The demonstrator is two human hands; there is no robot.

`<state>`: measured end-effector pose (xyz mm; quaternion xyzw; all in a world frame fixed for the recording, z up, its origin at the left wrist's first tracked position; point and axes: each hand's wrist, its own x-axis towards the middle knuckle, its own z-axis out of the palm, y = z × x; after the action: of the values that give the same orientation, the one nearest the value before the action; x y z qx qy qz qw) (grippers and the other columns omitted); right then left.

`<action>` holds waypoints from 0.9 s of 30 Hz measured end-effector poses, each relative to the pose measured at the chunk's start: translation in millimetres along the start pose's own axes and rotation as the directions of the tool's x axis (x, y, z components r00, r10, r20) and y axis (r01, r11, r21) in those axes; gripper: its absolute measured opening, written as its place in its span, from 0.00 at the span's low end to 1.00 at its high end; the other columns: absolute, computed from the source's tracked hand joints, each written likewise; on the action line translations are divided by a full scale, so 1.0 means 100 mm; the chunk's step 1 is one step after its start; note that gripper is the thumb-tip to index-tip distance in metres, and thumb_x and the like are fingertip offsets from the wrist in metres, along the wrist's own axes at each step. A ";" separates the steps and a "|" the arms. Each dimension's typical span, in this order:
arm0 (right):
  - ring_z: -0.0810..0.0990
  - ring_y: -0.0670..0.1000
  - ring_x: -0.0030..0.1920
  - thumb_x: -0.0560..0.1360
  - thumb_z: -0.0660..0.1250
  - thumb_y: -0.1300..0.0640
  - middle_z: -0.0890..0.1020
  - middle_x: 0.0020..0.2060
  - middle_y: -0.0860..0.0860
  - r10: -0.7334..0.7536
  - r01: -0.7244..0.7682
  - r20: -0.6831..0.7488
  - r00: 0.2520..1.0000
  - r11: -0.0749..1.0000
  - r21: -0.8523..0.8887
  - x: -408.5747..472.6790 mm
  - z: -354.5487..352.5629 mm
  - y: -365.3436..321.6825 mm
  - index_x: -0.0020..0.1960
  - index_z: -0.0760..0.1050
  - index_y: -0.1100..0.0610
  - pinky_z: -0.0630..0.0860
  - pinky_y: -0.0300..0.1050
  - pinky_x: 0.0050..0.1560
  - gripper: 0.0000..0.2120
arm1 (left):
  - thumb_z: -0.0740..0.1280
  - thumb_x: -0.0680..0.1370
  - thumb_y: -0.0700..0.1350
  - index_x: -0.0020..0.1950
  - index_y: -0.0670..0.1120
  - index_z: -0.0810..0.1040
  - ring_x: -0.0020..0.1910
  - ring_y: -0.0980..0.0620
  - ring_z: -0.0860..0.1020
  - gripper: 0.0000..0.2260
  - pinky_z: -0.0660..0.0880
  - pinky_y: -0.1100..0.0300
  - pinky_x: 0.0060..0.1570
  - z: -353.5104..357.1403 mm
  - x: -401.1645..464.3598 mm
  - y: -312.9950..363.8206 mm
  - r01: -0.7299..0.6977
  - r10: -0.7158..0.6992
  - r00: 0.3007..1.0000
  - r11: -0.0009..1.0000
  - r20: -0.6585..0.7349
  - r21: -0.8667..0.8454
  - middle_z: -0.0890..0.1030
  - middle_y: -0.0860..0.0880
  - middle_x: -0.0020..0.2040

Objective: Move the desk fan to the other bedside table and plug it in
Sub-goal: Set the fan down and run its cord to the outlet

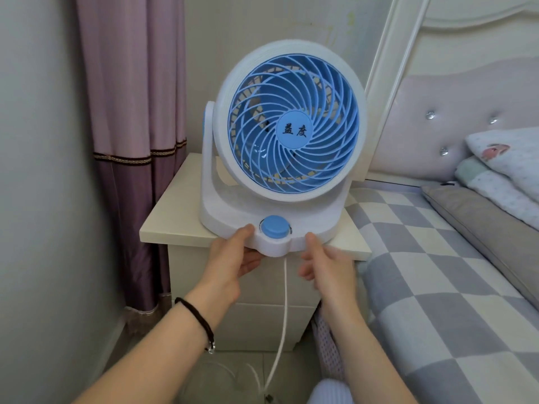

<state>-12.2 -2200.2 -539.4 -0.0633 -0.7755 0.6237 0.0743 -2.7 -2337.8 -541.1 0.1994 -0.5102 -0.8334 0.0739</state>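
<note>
We found the desk fan [284, 147] standing on the counter [175, 225], base overhanging its front edge. Our left hand [233, 258] gripped the base; our right hand [323, 263] hung open, blurred, just beside it. We judged the trailing cord [284, 290] needed slack before plugging in

- My right hand [323, 266] is motion-blurred; its grip can't be judged.
- My left hand's [230, 263] fingers go under the fan base [233, 217], out of sight.
- The white cord [282, 310] is cut off at bottom edge; plug unseen.
</note>
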 end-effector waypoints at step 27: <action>0.78 0.51 0.50 0.56 0.75 0.42 0.78 0.49 0.49 -0.310 0.322 0.099 0.946 0.935 -0.149 0.29 0.61 -0.42 0.51 0.69 0.54 0.77 0.52 0.47 0.29 | 0.71 0.69 0.54 0.64 0.47 0.70 0.61 0.54 0.71 0.26 0.66 0.63 0.60 -0.34 0.43 0.66 -0.347 0.339 0.937 0.880 0.085 0.324 0.74 0.53 0.60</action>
<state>-53.0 -2261.6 -510.5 0.0794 -0.8263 0.5400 0.1391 -33.2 -2410.3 -507.9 0.1047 -0.6722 -0.7108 0.1787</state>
